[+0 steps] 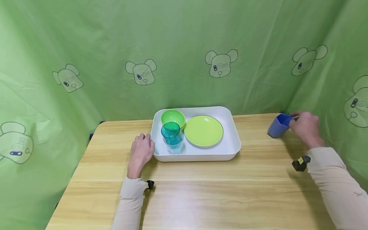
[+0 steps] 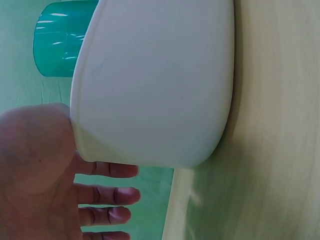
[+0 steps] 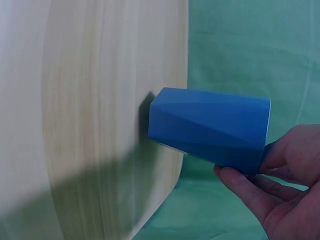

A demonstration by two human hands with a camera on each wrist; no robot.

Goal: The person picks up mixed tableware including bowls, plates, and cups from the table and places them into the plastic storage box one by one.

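Note:
My right hand [image 1: 307,127] pinches a blue faceted cup [image 1: 278,126] by its rim, at the table's far right. The cup tilts, its base close over the wood and its mouth toward the hand. At the left end of the white tray [image 1: 198,157], my left hand [image 1: 141,148] rests against the rim; its fingers [image 2: 107,195] point down beside the tray's corner, fairly straight and apart. Inside the tray lie stacked green bowls [image 1: 173,116], a yellow-green plate [image 1: 204,131] and, nearest the left hand, a teal-topped clear tumbler [image 1: 173,140].
The wooden table [image 1: 201,191] ends at the back against a green curtain [image 1: 184,89] printed with bear heads. This curtain also hangs along both sides. A small black camera [image 1: 300,163] is strapped at the right wrist.

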